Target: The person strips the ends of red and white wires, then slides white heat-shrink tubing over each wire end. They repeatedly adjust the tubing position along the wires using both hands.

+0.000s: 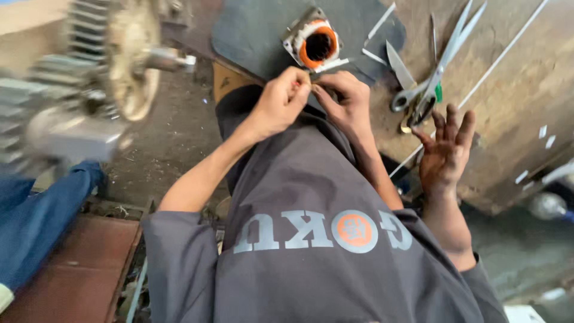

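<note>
My left hand [280, 103] and my right hand [348, 100] meet fingertip to fingertip above my grey shirt. Both pinch a small thin piece [311, 88] that is too small to make out. Just beyond them a small motor stator [317, 43] with an orange winding and white lining lies on a dark grey mat [257, 30]. A third hand [445, 149], dark with grime, is held open with spread fingers to the right. My shirt's edge hides where its arm comes from.
Large scissors [427, 90], a bare blade [399, 67] and white strips [380, 23] lie on a worn wooden board [514, 78] at the right. A blurred finned metal machine [89, 78] looms at the upper left. A blue trouser leg [36, 221] lies over a red-brown slab [78, 269].
</note>
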